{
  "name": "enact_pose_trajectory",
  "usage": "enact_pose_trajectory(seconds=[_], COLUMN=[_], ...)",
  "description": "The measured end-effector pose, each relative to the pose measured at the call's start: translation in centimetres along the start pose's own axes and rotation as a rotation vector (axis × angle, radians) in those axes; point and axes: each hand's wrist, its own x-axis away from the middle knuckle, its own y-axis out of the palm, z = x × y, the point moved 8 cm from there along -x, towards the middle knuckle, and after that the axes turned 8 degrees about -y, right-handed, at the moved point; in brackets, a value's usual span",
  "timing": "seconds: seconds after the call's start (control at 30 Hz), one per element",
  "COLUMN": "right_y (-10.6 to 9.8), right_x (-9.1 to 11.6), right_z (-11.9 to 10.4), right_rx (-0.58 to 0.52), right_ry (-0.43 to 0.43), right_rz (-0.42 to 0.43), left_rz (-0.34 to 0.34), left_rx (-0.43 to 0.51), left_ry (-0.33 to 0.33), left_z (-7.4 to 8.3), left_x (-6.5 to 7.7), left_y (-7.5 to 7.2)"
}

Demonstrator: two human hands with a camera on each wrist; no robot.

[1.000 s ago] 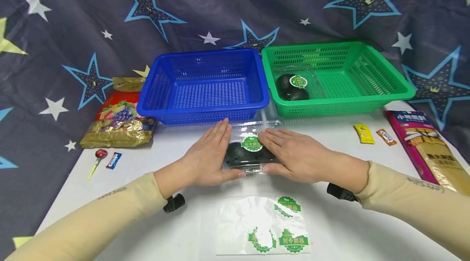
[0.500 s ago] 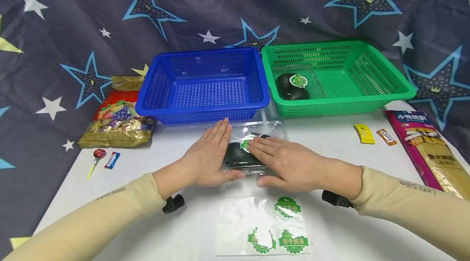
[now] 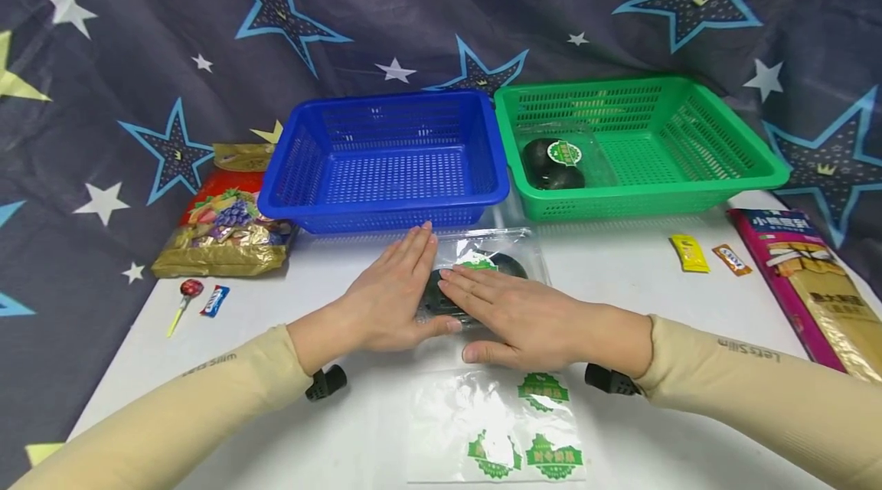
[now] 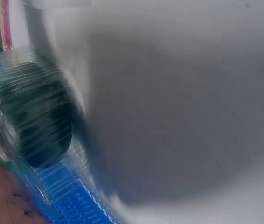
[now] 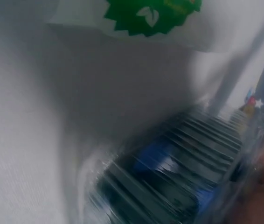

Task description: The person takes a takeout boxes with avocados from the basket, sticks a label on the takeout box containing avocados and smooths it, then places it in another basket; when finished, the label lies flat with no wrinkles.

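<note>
A clear plastic clamshell box point(image 3: 537, 251) lies on the white table, with dark, rounded items point(image 3: 510, 265) inside; their kind is unclear. On its lid is a green-and-white round sticker point(image 3: 477, 260), partly covered by fingers. My left hand point(image 3: 389, 295) rests along the box's left side, fingers extended. Flat across the lid lies my right hand point(image 3: 527, 315), its straight fingers over the sticker's lower part and its thumb off the front edge. The left wrist view shows the box's ribbed wall point(image 4: 34, 112); a ribbed side point(image 5: 169, 172) also fills the lower right wrist view.
Behind the box stand a blue basket point(image 3: 382, 210) and a green basket point(image 3: 654, 203), the latter holding a similar box point(image 3: 565, 153). A sticker sheet point(image 3: 441, 436) lies in front. Candy bag point(image 3: 227, 222), lollipop point(image 3: 186, 298) and small candies flank left; a purple-gold packet point(image 3: 802, 276) lies right.
My right hand has slid leftward and slightly nearer over the lid, uncovering the box's right part and covering the sticker's lower part. The left hand has stayed in place.
</note>
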Motion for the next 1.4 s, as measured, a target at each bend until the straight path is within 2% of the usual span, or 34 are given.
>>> enact_pose_trajectory(seconds=[0.2, 0.43, 0.87, 1.0, 1.27, 1.4], right_y=[-0.1, -0.4, -1.6, -1.1, -0.1, 0.1], right_x=[-0.1, 0.6, 2.4, 1.9, -1.0, -1.4], right_z=[0.2, 1.7, 3.2, 2.4, 0.5, 0.4], right_rx=[0.029, 0.124, 0.305, 0.257, -0.013, 0.0], right_ry=[0.008, 0.095, 0.182, 0.165, 0.145, 0.159], right_rz=[-0.01, -0.035, 0.007, -0.002, -0.021, -0.039], left_rz=[0.015, 0.035, 0.035, 0.03, 0.007, 0.007], left_rx=[0.008, -0.006, -0.015, -0.011, -0.01, -0.019], left_ry=[0.003, 0.025, 0.012, 0.013, 0.018, 0.017], left_z=[-0.2, 0.1, 0.0, -0.1, -0.1, 0.0], left_x=[0.1, -0.2, -0.3, -0.2, -0.1, -0.1], left_y=[-0.1, -0.2, -0.1, 0.0, 0.2, 0.1])
